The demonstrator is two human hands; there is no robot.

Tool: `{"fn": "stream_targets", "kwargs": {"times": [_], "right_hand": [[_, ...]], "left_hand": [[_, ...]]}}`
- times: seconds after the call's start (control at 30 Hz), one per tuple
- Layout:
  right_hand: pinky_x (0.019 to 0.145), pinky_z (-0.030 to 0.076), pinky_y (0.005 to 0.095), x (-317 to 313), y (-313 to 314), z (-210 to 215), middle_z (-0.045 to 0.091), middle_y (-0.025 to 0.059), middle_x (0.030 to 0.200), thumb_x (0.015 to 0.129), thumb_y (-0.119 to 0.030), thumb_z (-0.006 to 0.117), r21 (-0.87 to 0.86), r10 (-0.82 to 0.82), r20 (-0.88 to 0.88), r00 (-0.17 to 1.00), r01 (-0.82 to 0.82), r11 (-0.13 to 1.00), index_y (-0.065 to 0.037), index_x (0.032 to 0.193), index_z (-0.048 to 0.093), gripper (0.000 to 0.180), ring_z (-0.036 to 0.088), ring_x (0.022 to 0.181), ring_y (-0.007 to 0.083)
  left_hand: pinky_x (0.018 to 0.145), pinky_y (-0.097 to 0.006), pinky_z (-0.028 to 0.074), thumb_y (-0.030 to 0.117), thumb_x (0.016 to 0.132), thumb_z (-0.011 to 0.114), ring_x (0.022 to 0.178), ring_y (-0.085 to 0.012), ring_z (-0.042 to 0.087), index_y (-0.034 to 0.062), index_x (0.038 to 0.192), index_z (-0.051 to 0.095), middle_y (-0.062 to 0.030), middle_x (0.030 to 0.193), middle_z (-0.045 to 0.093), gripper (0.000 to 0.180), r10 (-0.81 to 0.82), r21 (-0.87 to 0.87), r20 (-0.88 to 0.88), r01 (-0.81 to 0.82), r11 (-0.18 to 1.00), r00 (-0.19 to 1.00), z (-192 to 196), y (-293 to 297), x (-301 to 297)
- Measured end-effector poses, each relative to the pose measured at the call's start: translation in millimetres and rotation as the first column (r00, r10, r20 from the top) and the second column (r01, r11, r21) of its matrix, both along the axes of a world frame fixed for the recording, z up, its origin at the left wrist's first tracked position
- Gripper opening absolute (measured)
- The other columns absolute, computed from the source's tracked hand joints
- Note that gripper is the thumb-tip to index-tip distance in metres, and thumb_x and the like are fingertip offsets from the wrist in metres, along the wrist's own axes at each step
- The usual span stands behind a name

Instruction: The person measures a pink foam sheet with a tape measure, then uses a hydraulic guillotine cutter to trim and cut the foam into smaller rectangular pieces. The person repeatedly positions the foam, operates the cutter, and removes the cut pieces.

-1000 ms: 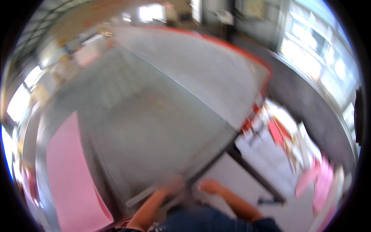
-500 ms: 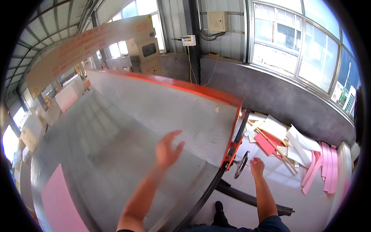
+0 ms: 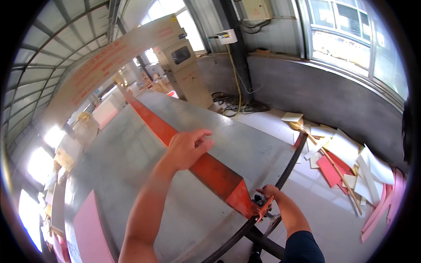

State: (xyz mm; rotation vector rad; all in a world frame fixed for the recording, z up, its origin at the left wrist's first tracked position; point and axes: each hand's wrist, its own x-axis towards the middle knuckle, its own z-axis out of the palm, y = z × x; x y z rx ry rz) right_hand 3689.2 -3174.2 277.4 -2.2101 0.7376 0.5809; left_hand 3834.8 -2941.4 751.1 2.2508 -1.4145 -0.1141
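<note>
Seemingly mid-adjustment, the left hand [image 3: 186, 149] rested half-curled on the long orange bar [image 3: 193, 162] across the grey counter [image 3: 131, 175], grasping nothing; the right hand [image 3: 269, 195] gripped the clamp handle [image 3: 263, 206] at its near end, probably calling for a steady turn.

Left forearm [image 3: 144, 210] bare; right arm [image 3: 300, 243] in a dark navy sleeve.

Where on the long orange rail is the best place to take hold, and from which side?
Probably the orange rail near its pointed end, from above. It lies flat and long across the grey table; the left hand already rests on top, the right hand at the end fitting.
</note>
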Motion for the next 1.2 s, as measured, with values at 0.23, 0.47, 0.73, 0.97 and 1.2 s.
{"fn": "stream_targets", "kwargs": {"times": [0.23, 0.47, 0.73, 0.97, 1.2], "right_hand": [[0.087, 0.05, 0.0459, 8, 21, 24, 0.071, 0.0187, 0.103, 0.093, -0.063, 0.043, -0.139, 0.495, -0.005, 0.869, -0.491, 0.86, -0.006, 0.107, 0.071, 0.065, 0.066, 0.103, 0.0355], [0.077, 0.052, 0.0459, -15, 2, -15, 0.07, 0.0191, 0.092, 0.092, -0.05, 0.053, -0.245, 0.502, 0.267, 0.823, -0.445, 0.861, -0.005, 0.094, 0.069, 0.048, 0.068, 0.089, 0.0372], [0.057, 0.037, 0.0352, -138, -47, -53, 0.053, 0.0086, 0.064, 0.092, -0.04, 0.058, 0.734, -0.36, 0.317, 0.878, 0.013, 0.678, -0.009, 0.07, 0.057, 0.038, 0.049, 0.06, 0.0212], [0.041, 0.025, 0.0287, -183, -29, -63, 0.042, 0.0003, 0.043, 0.092, -0.033, 0.062, 0.625, -0.652, 0.369, 0.662, 0.343, 0.702, -0.011, 0.051, 0.046, 0.05, 0.036, 0.037, 0.0098], [0.058, 0.043, 0.0487, -193, 169, 28, 0.052, 0.0138, 0.05, 0.086, -0.027, 0.066, -0.595, 0.351, 0.63, 0.692, 0.14, 0.791, -0.009, 0.053, 0.062, 0.037, 0.057, 0.052, 0.0341]], "left_hand": [[0.07, -0.031, 0.049, 0.028, 0.091, 0.064, 0.075, -0.0189, 0.065, 0.0048, 0.118, 0.064, -0.0051, 0.082, 0.07, 0.036, 0.004, 0.031, -0.041, -0.002, 1.0, 0.999, 8, -2, -10], [0.066, -0.033, 0.048, 0.027, 0.09, 0.065, 0.072, -0.0229, 0.064, 0.0053, 0.116, 0.064, -0.0059, 0.079, 0.069, 0.034, -0.038, 0.013, 0.049, 0.037, 0.999, 0.998, 0, -8, -9], [0.072, -0.037, 0.052, 0.04, 0.087, 0.061, 0.083, -0.0271, 0.068, 0.0094, 0.102, 0.072, -0.0106, 0.088, 0.071, 0.035, 0.035, 0.03, 0.136, -0.04, 0.999, 0.99, 5, 0, -14], [0.076, -0.043, 0.05, 0.035, 0.089, 0.056, 0.075, -0.0345, 0.065, -0.0015, 0.076, 0.068, -0.0233, 0.077, 0.066, 0.041, -0.029, -0.013, 0.238, 0.033, 0.999, 0.971, 28, 9, -57], [0.076, -0.045, 0.05, 0.031, 0.084, 0.054, 0.076, -0.0376, 0.066, 0.0009, 0.075, 0.07, -0.024, 0.079, 0.066, 0.035, -0.009, -0.081, 0.333, 0.038, 0.996, 0.943, 12, 56, -29]]}}
